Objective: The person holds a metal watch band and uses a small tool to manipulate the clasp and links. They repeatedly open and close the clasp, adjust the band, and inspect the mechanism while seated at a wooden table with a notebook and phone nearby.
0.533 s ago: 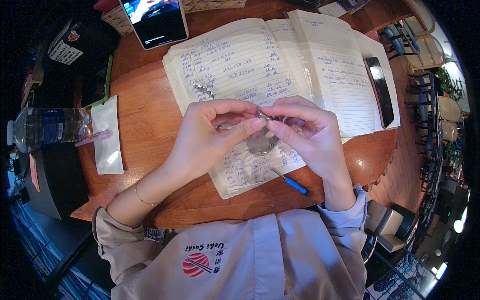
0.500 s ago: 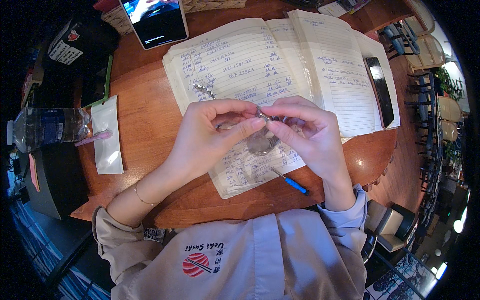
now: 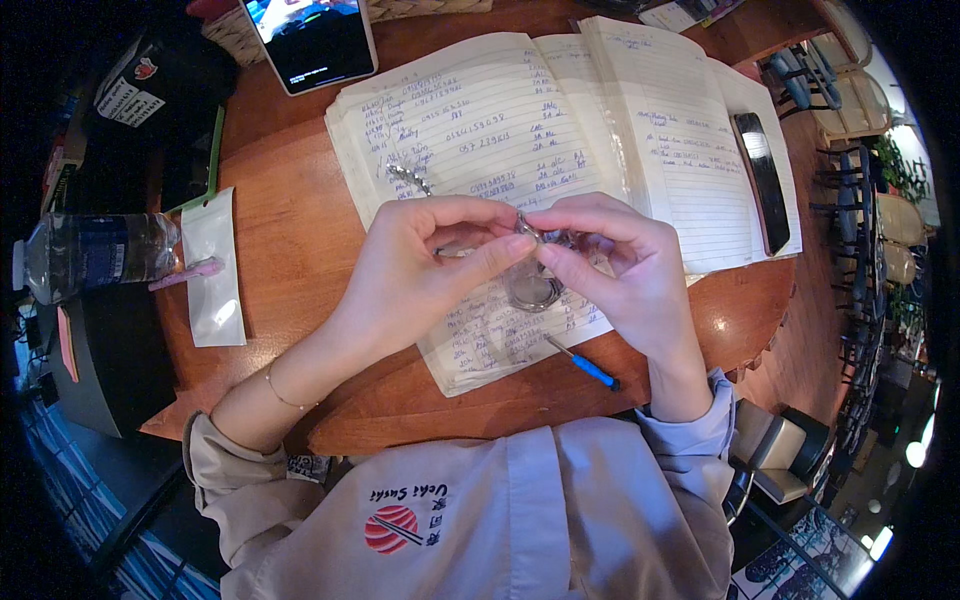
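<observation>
Roughly near-to-far, the silvery metal piece (image 3: 534,306)

Beneath and beyond the hands (image 3: 415,260), an open handwritten notebook (image 3: 480,110) is spread on the wooden surface (image 3: 285,200). Left of the hands, a pink pen (image 3: 187,275) is laid across a white packet (image 3: 215,312) near a clear bottle (image 3: 95,260). To their right, a dark phone (image 3: 762,185) is placed, with chairs (image 3: 805,82) farther out.

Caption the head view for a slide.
Left hand and right hand together pinch a silvery metal piece above an open notebook, a blue-handled screwdriver lying nearby.
</observation>
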Tool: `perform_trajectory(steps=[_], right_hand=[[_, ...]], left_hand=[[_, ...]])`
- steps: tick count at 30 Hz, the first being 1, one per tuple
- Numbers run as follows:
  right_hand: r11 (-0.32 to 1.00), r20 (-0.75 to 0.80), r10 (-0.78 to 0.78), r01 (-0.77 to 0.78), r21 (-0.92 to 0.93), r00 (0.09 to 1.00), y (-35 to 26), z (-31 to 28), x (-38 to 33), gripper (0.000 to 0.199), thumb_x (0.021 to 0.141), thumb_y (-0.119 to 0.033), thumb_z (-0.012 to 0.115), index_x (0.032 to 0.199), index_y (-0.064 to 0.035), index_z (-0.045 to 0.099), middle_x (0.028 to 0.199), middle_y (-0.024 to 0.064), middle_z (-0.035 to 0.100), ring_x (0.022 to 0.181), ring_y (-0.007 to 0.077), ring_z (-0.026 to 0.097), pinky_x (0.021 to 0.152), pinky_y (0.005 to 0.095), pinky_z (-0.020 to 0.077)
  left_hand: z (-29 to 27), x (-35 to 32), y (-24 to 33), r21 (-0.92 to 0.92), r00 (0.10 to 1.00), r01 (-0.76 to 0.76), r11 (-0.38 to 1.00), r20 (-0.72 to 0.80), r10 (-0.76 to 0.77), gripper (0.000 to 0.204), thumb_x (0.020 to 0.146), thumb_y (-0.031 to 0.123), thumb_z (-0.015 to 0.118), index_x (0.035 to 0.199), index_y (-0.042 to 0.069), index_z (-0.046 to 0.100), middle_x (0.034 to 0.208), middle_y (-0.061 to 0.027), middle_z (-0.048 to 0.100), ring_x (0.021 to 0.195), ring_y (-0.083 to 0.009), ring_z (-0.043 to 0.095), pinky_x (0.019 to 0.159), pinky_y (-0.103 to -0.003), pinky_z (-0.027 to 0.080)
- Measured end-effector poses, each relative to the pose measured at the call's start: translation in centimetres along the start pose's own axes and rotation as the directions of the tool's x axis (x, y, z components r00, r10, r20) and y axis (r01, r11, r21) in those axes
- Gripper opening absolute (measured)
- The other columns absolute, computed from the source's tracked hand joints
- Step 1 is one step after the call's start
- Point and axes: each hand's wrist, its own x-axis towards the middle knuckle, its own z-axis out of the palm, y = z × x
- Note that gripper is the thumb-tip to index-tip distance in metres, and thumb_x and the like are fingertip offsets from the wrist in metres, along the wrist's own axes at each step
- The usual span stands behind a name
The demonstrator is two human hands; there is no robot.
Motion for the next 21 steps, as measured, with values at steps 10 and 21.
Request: perform_trajectory(steps=[10, 21], right_hand=[[0.992, -0.017, -0.028, 0.026, -0.125, 0.999, -0.6, -0.2, -0.1, 0.022, 0.072, -0.001, 0.063, 0.094, -0.0018, 0.063, 0.09, 0.0088, 0.06, 0.084, 0.0157, 0.057, 0.074, 0.0245, 0.0432], [0.972, -0.022, -0.051, 0.045, -0.231, 0.998, -1.3, -0.3, -0.5, 0.022, 0.071, -0.001, 0.064, 0.093, -0.003, 0.064, 0.089, 0.0074, 0.06, 0.083, 0.0139, 0.057, 0.07, 0.0232, 0.043]], left_hand=[[0.8, -0.6, 0.1, -0.019, 0.999, -0.035, 0.999, -0.031, 0.035, 0.028, 0.078, 0.007, 0.064, 0.101, -0.005, 0.055, 0.093, -0.0087, 0.059, 0.087, -0.0126, 0.056, 0.079, -0.025, 0.047], [1.4, -1.3, 0.2, -0.098, 0.998, -0.024, 0.995, -0.061, 0.018, 0.021, 0.078, 0.004, 0.062, 0.096, -0.004, 0.057, 0.095, -0.0082, 0.059, 0.09, -0.0134, 0.056, 0.081, -0.025, 0.046]])
